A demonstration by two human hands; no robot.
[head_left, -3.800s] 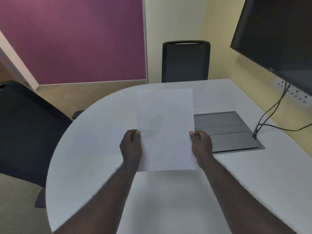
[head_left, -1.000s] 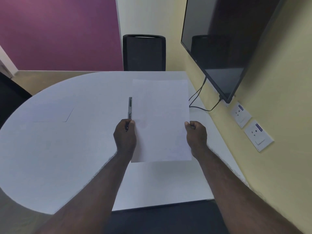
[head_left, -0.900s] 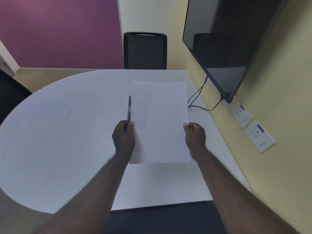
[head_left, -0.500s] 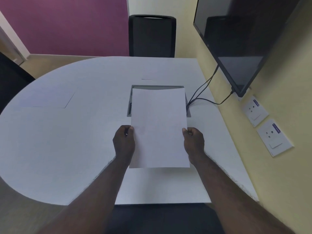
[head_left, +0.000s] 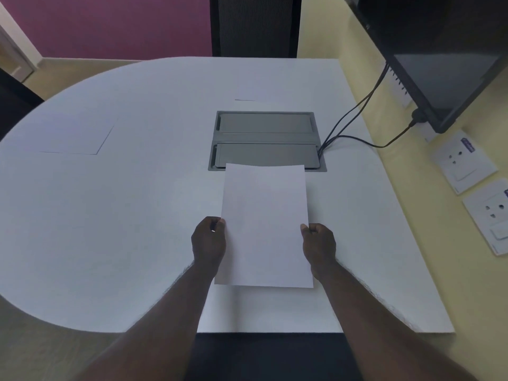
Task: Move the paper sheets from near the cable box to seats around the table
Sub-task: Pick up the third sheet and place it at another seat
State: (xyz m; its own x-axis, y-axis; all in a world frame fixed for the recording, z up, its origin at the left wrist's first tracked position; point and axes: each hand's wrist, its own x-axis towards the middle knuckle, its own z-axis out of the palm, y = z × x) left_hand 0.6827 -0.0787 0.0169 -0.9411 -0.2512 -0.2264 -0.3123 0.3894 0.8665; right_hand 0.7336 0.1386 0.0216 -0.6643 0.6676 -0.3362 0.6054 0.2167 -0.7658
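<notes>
I hold one white paper sheet just above the white table, near its front edge. My left hand pinches the sheet's left edge and my right hand pinches its right edge. The sheet's far edge overlaps the near rim of the grey cable box set into the tabletop. A second sheet lies flat at the table's left side. The faint edge of a third sheet shows beyond the cable box, in front of the far chair.
A black chair stands at the far side, another dark chair at the left, and a dark seat below the near edge. Cables run from the box to a wall screen. Wall sockets sit at the right.
The sheet has come down and toward me, from covering the cable box to hanging low over the near table edge. The view tilted downward, and the box is now mostly uncovered.
</notes>
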